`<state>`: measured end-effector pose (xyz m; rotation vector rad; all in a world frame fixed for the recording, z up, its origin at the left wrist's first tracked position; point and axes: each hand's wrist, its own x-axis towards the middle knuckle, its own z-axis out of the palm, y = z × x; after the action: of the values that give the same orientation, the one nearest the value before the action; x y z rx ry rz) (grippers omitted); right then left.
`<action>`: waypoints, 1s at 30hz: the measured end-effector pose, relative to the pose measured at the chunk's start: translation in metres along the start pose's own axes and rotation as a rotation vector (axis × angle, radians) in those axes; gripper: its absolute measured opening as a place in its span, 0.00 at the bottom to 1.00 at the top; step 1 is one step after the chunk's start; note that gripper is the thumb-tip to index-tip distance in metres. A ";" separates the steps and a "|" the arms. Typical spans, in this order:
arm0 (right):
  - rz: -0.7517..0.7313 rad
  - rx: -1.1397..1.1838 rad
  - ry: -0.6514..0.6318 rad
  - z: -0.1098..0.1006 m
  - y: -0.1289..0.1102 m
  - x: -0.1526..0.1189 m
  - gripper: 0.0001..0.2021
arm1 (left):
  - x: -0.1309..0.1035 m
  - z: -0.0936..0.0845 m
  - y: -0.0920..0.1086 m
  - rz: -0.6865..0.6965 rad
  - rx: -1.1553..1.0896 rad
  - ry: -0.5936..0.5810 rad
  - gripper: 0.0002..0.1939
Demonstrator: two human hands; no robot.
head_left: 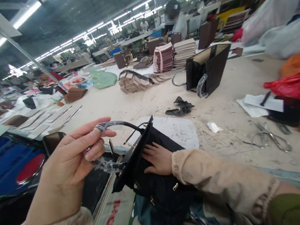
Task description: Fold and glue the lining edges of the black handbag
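A black handbag (166,136) lies tilted across my lap at the table's near edge, with gold zipper pulls showing on its dark fabric. My left hand (88,145) is closed around the bag's handle (122,123), which is wrapped in clear plastic, and lifts it to the left. Against the bag's black fabric rests my right hand (158,159), palm down with its fingers spread. Part of that hand is hidden under the sleeve. Another black bag (207,70) with plastic-wrapped handles stands upright farther back on the table.
Scissors (275,139) lie at the right, near a red plastic bag (297,87). Black scraps (180,105) and a crumpled white paper (214,127) are on the table (149,105). Stacked brown pieces (163,58) stand behind. People work in the background.
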<state>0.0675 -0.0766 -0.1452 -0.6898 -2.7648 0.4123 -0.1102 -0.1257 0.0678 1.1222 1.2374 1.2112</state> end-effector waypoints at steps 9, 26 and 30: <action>0.343 -0.105 -0.063 0.000 -0.002 -0.008 0.41 | 0.011 0.002 -0.007 -0.004 -0.064 0.065 0.15; 0.209 -0.170 -0.068 -0.004 0.011 -0.033 0.27 | 0.024 0.033 -0.010 0.031 -0.070 -0.093 0.15; 0.126 -0.097 -0.114 -0.008 0.002 -0.038 0.20 | 0.032 0.047 -0.015 0.046 -0.101 -0.208 0.16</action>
<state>0.1033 -0.0920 -0.1448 -0.8932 -2.8742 0.3555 -0.0636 -0.0927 0.0526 1.1748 0.9876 1.1462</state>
